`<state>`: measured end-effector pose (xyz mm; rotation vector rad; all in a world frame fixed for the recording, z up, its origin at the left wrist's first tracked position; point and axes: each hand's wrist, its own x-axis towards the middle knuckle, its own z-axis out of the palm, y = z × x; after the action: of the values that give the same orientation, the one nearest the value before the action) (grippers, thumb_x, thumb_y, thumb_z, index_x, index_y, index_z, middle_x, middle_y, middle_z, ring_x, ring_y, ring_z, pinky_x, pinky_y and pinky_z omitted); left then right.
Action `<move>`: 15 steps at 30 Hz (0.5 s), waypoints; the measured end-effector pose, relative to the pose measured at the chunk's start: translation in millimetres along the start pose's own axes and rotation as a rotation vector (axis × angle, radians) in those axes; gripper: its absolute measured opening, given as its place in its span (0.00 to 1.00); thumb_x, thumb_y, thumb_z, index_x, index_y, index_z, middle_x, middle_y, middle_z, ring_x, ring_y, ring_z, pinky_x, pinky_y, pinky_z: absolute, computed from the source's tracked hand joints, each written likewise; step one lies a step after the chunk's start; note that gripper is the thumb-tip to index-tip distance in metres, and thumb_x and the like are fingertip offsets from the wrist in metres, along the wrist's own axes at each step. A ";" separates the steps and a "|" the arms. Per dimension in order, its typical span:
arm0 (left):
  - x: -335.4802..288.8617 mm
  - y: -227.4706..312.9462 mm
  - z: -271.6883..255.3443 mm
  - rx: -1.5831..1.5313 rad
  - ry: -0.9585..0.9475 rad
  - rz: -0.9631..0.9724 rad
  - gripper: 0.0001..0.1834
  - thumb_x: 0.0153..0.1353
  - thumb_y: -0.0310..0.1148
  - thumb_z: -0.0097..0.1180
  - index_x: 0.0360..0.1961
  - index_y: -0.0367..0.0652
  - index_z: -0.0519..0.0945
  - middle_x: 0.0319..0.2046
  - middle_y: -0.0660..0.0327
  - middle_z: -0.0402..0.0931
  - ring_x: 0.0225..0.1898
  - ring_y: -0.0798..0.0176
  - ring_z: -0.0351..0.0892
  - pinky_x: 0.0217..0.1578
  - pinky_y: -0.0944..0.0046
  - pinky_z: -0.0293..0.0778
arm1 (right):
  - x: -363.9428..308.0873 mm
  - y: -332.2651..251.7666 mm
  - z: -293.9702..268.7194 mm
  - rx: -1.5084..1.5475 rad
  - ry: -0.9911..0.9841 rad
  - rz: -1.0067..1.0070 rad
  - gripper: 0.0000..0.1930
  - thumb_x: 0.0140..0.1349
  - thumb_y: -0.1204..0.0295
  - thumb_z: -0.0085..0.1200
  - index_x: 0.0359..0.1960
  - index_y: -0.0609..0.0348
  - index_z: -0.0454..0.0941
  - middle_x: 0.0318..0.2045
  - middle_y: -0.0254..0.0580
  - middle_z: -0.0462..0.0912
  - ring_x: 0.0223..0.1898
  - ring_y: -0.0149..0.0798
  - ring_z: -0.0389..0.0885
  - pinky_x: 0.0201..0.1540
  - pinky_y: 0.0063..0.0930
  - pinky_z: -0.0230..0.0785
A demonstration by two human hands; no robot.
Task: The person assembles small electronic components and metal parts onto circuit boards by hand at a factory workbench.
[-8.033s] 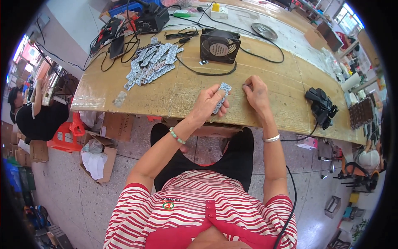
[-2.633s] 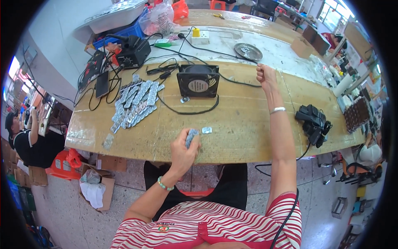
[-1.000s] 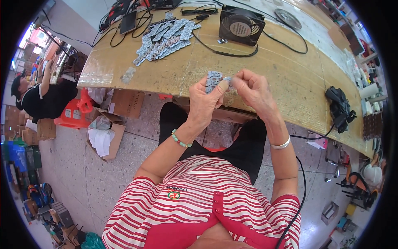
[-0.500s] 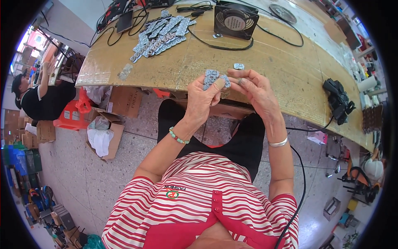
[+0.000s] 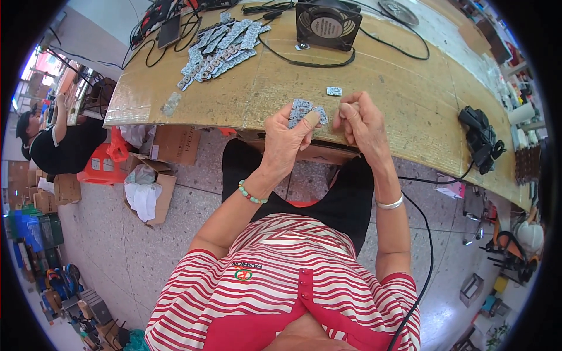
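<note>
My left hand (image 5: 285,136) pinches small grey-white circuit boards (image 5: 301,111) between thumb and fingers, just over the table's near edge. One of the boards sticks out to the right past the thumb tip. A hand's width to the right, my right hand (image 5: 364,124) is closed, thumb pressed against curled fingers; whatever it may hold is hidden. It is apart from the boards in the left hand. A single small circuit board (image 5: 334,91) lies flat on the table just beyond my right hand. Farther off to the left is a heap of circuit board strips (image 5: 219,50).
On the brown-covered table (image 5: 281,82), a black square fan (image 5: 329,26) stands at the back with its cable. A black adapter with a coiled cord (image 5: 481,137) sits at the right edge. Cartons (image 5: 155,193) are on the floor at left, and another person (image 5: 61,134) sits beyond.
My right hand has drawn away to the right from the boards, and its fingers have curled in. The left hand keeps its grip in nearly the same place. The view has shifted slightly.
</note>
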<state>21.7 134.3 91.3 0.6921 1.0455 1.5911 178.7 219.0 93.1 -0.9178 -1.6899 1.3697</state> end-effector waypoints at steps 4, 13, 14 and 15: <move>0.7 -1.1 -1.9 0.042 -0.009 -0.026 0.07 0.63 0.31 0.63 0.34 0.39 0.78 0.19 0.71 0.72 0.17 0.79 0.64 0.17 0.76 0.56 | 0.4 -4.5 1.8 0.231 -0.106 0.189 0.08 0.72 0.69 0.49 0.38 0.62 0.72 0.19 0.35 0.79 0.13 0.19 0.65 0.15 0.16 0.58; 3.2 0.8 1.5 0.071 0.002 -0.047 0.07 0.63 0.32 0.63 0.36 0.39 0.80 0.23 0.68 0.76 0.18 0.79 0.65 0.18 0.77 0.58 | 9.4 0.8 6.0 0.429 -0.042 0.174 0.09 0.69 0.75 0.51 0.45 0.70 0.73 0.33 0.43 0.83 0.27 0.27 0.81 0.35 0.19 0.80; 3.4 1.1 1.8 0.071 0.002 -0.047 0.07 0.63 0.32 0.63 0.36 0.39 0.80 0.23 0.68 0.76 0.18 0.79 0.65 0.18 0.77 0.58 | 9.0 0.2 4.2 0.453 -0.067 0.189 0.09 0.68 0.77 0.51 0.46 0.70 0.73 0.35 0.45 0.83 0.32 0.30 0.83 0.40 0.22 0.81; 3.2 1.5 2.7 0.075 0.009 -0.044 0.08 0.63 0.32 0.63 0.36 0.39 0.80 0.23 0.68 0.75 0.18 0.79 0.65 0.18 0.77 0.58 | 8.2 -0.5 3.0 0.478 -0.092 0.205 0.09 0.68 0.79 0.51 0.46 0.71 0.73 0.36 0.47 0.83 0.36 0.33 0.84 0.45 0.25 0.81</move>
<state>22.5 138.0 93.6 0.7083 1.1237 1.5250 172.3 224.9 94.1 -0.7704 -1.2670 1.8727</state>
